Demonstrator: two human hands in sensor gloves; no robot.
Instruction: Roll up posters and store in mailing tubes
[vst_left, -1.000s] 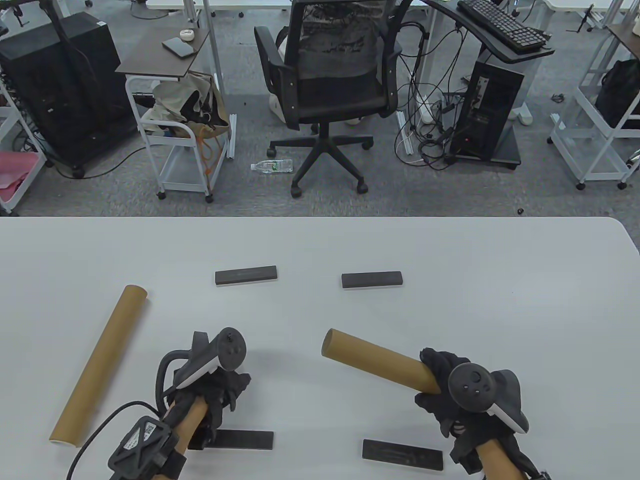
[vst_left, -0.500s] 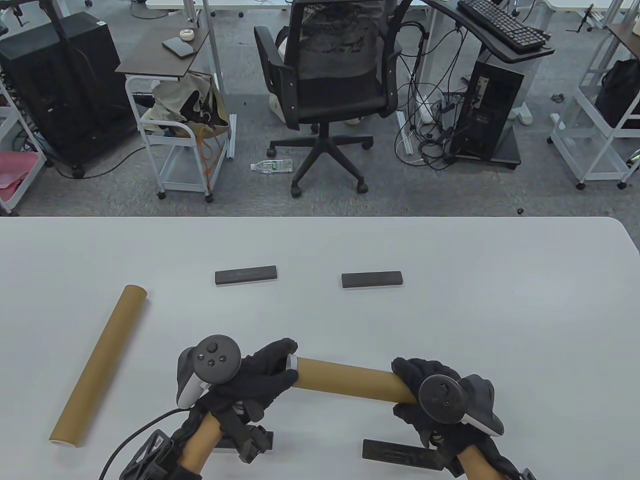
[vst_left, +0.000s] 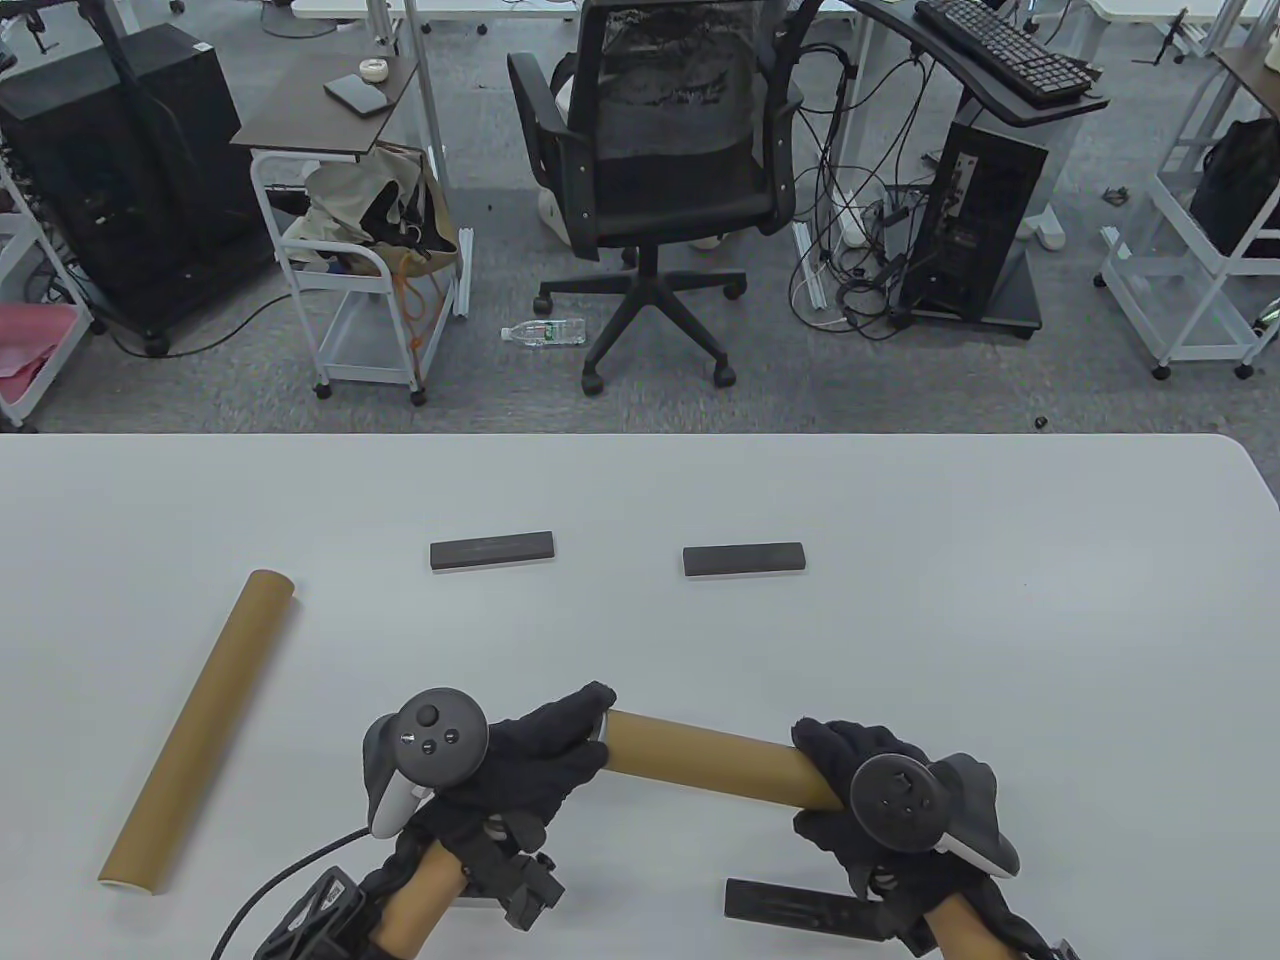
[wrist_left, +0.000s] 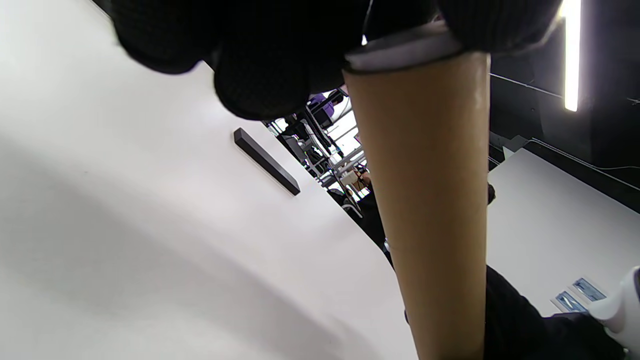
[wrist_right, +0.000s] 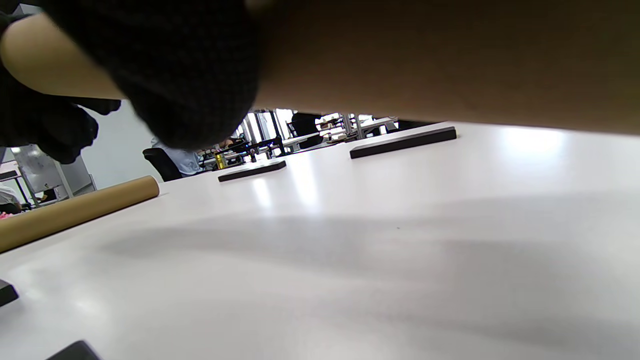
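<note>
A brown mailing tube (vst_left: 710, 760) is held just above the table, near its front edge. My right hand (vst_left: 830, 760) grips the tube's right end, with the fingers curled over it. My left hand (vst_left: 585, 730) is wrapped over the tube's left end, where a white end cap (vst_left: 603, 727) shows between its fingers. In the left wrist view the cap (wrist_left: 400, 47) sits on the end of the tube (wrist_left: 430, 200) under my gloved fingers (wrist_left: 260, 65). The right wrist view shows the tube (wrist_right: 450, 60) overhead. No poster is in sight.
A second brown tube (vst_left: 200, 730) lies slanted on the white table (vst_left: 1000, 600) at the left. Two black bars (vst_left: 492, 550) (vst_left: 743, 559) lie mid-table. Another black bar (vst_left: 800, 905) lies under my right wrist. An office chair (vst_left: 660, 190) stands beyond the far edge.
My left hand rose from the front edge to the tube's left end with the white cap. My right hand swung the tube from slanting up-left to nearly level.
</note>
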